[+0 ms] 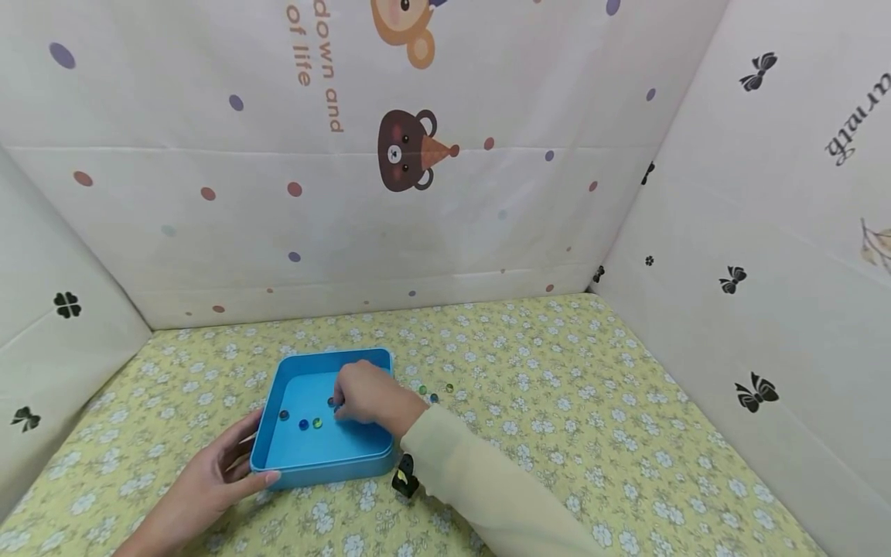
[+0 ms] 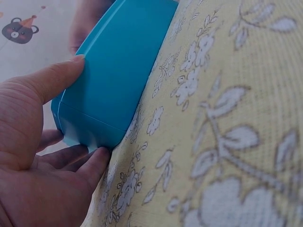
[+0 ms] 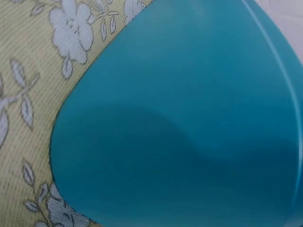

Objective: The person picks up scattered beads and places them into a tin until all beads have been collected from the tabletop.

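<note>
Head view: I judge the work with the marbles (image 1: 317, 423) partway along, at least 4 lying inside the blue box (image 1: 327, 472) and 3 outside, right of it. My right grip (image 1: 365, 394) dips inside, fingers bent, a marble just left of them; whether it pinches any, I cannot tell. Left wrist view: my left grip (image 2: 26, 146) clasps the box's near left corner. Right wrist view: I see box wall, no grip.

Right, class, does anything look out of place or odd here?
Three visible marbles lie on the flowered cloth beside the blue box, while others sit inside it, so they may be stray. The bear picture on the back wall is sideways.
</note>
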A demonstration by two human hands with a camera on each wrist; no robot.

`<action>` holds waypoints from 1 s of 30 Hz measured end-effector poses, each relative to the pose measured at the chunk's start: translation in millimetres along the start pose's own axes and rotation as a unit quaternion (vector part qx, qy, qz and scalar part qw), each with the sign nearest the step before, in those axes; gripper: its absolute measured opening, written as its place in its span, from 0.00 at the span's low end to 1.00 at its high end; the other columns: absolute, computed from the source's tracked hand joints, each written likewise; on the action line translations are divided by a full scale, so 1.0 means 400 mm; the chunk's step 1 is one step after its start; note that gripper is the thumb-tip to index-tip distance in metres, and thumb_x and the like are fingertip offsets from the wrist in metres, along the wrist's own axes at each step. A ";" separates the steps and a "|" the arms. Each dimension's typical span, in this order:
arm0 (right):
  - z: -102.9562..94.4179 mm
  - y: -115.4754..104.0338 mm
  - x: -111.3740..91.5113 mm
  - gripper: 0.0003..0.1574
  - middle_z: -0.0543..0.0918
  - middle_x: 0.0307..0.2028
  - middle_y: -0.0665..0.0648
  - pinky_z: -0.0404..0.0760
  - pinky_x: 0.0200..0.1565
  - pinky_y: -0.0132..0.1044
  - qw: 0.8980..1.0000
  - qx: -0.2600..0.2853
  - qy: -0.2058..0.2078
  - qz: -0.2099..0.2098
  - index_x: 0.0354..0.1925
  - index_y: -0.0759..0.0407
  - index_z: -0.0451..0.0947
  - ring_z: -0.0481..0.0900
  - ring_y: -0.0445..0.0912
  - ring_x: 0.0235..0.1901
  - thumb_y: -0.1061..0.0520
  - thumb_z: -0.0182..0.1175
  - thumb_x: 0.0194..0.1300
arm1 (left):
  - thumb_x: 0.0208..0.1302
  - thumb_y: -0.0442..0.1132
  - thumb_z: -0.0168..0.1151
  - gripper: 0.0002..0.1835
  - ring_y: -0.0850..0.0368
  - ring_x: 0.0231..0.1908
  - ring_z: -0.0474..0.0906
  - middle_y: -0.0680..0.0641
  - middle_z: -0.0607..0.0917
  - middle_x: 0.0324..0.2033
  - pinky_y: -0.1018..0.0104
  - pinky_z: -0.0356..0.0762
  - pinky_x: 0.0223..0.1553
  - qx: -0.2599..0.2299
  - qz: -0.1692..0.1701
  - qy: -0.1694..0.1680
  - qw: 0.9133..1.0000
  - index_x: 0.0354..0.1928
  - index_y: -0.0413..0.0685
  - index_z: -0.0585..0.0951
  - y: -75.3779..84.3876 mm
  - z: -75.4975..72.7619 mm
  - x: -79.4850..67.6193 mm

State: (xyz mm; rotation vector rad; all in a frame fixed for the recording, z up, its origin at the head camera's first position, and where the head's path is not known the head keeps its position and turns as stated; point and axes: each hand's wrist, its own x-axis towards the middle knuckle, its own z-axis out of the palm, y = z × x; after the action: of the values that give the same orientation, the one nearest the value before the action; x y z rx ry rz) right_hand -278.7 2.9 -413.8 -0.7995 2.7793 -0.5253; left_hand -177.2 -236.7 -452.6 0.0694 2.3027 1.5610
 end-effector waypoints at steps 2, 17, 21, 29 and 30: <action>0.003 -0.002 0.001 0.29 0.59 0.14 0.44 0.56 0.15 0.26 1.000 -0.013 0.000 0.002 0.14 0.49 0.69 0.57 0.39 0.17 0.53 0.72 0.67 | 0.64 0.54 0.72 0.60 0.27 0.78 0.47 0.35 0.45 0.81 0.79 0.82 0.67 -0.002 0.002 0.001 1.000 0.84 0.59 0.39 -0.001 0.000 0.000; -0.007 0.018 -0.003 0.11 0.89 0.37 0.46 0.79 0.27 0.18 0.998 0.041 0.043 -0.018 0.48 0.53 0.91 0.77 0.32 0.29 0.52 0.70 0.69 | 0.64 0.53 0.72 0.60 0.27 0.78 0.48 0.35 0.45 0.81 0.74 0.82 0.69 -0.005 0.001 -0.002 1.000 0.84 0.60 0.39 0.001 -0.002 -0.004; -0.026 0.035 -0.018 0.14 0.89 0.39 0.46 0.82 0.32 0.15 0.993 0.091 0.063 -0.035 0.50 0.55 0.90 0.79 0.29 0.32 0.51 0.70 0.69 | 0.64 0.54 0.72 0.59 0.27 0.78 0.48 0.35 0.45 0.81 0.71 0.82 0.70 -0.005 -0.001 -0.001 1.000 0.84 0.60 0.39 0.003 -0.002 -0.004; -0.053 0.095 -0.067 0.14 0.87 0.40 0.45 0.85 0.30 0.22 0.967 0.221 0.116 -0.044 0.49 0.52 0.90 0.79 0.33 0.33 0.49 0.70 0.69 | 0.63 0.53 0.73 0.60 0.28 0.78 0.49 0.34 0.47 0.81 0.74 0.82 0.69 -0.005 0.005 0.001 1.000 0.84 0.57 0.40 -0.001 -0.002 -0.002; -0.055 0.104 -0.075 0.14 0.87 0.40 0.45 0.85 0.30 0.22 0.963 0.236 0.122 -0.045 0.49 0.51 0.90 0.79 0.34 0.34 0.48 0.70 0.69 | 0.63 0.53 0.73 0.60 0.27 0.78 0.49 0.34 0.47 0.81 0.73 0.82 0.70 -0.007 0.004 0.001 1.000 0.84 0.57 0.40 -0.001 -0.002 -0.003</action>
State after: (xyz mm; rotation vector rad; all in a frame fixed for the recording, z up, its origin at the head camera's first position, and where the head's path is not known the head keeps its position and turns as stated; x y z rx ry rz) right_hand -279.6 58.4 -407.0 -0.7888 2.6508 -1.3200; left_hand -176.3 -237.8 -452.5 0.0749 2.2961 1.5815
